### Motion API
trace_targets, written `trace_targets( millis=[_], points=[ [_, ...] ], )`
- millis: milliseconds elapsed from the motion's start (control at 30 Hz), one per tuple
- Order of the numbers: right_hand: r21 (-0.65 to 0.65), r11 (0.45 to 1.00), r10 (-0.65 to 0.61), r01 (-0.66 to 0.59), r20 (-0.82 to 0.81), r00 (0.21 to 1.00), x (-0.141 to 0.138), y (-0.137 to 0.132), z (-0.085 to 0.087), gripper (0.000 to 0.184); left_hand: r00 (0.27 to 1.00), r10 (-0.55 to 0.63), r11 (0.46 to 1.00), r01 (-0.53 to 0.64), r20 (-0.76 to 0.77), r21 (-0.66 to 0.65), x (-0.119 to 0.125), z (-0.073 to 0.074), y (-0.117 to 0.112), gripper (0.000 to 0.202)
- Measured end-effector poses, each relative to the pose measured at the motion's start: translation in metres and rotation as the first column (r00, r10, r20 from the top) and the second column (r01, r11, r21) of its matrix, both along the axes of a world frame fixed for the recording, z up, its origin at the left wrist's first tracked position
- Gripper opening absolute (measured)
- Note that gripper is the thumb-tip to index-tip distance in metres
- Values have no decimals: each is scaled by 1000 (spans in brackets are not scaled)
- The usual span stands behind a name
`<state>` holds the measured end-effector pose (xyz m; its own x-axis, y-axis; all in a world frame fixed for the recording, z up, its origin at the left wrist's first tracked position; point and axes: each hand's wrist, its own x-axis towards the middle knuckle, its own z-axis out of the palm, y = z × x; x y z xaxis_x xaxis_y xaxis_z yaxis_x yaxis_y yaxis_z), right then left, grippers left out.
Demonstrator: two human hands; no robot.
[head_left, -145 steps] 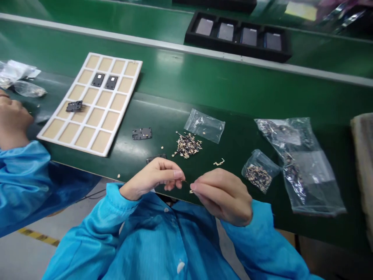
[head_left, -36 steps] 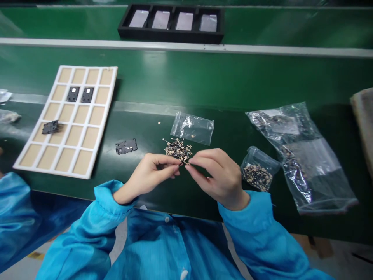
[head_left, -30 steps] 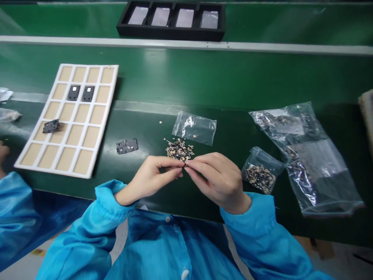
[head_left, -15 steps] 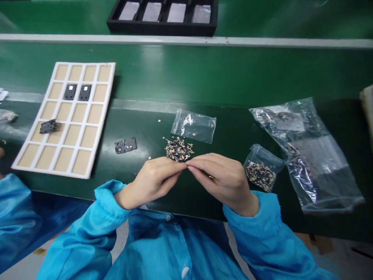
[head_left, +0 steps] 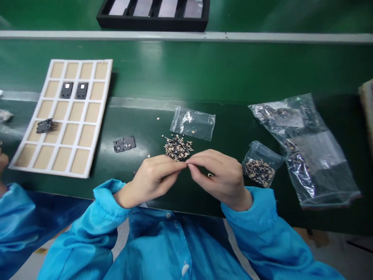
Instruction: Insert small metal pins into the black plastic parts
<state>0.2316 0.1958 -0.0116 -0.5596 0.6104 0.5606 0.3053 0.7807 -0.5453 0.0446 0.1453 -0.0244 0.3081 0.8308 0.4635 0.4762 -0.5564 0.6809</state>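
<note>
My left hand (head_left: 155, 175) and my right hand (head_left: 220, 175) meet fingertip to fingertip, both pinched closed. Whatever is between the tips is too small or hidden to make out. Just beyond them lies a heap of tiny black and tan parts (head_left: 177, 148), partly covered by my left fingers. A clear zip bag (head_left: 194, 123) lies flat behind the heap. Left of it rests a flat black plastic part (head_left: 124, 144). Beside my right wrist sits a small clear bag of the same tiny parts (head_left: 260, 171).
A white-framed grid tray (head_left: 97, 112) at the left holds several black parts. Large clear bags (head_left: 323, 167) with parts lie at the right. A black compartment tray (head_left: 151, 24) stands at the back behind a pale strip. A co-worker's hand (head_left: 2, 165) shows at the left edge.
The whole view has shifted slightly, with things appearing a little higher and further left. My hands keep the same pinched pose, fingertips together. The co-worker's hand at the left edge shows more.
</note>
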Motion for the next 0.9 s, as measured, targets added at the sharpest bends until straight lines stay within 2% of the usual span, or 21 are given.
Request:
trace_targets(
  millis=[67, 133, 367, 600, 667, 800, 900],
  points=[
    [-113, 993, 36, -40, -41, 999, 1, 1, 0, 11, 999, 3, 1000, -2, 42, -28, 0, 1, 0, 18],
    [-152, 985, 70, -76, -49, 996, 2, 2, 0, 9, 999, 3, 1000, -2, 40, -21, -1, 1, 0, 17],
    [-119, 987, 104, -107, -36, 994, 2, 6, -1, 11, 999, -17, 998, 20, -33, 64, -4, 0, -1, 24],
    [15, 999, 44, -44, 9, 999, -3, 3, -1, 13, 999, -23, 997, 26, -33, 72, -3, -1, -1, 23],
    [-33, 998, 44, -44, -9, 999, -2, 3, -2, 13, 1000, -26, 998, 27, -17, 56, -3, -2, -1, 24],
    [-220, 968, 105, -122, -87, 991, 1, 4, -1, 10, 999, -23, 999, 22, 32, 33, -2, -3, -2, 23],
    [-252, 960, 103, -126, -100, 990, 3, 5, 0, 8, 999, -36, 998, 36, 0, 49, -2, -2, -2, 25]
  ],
)
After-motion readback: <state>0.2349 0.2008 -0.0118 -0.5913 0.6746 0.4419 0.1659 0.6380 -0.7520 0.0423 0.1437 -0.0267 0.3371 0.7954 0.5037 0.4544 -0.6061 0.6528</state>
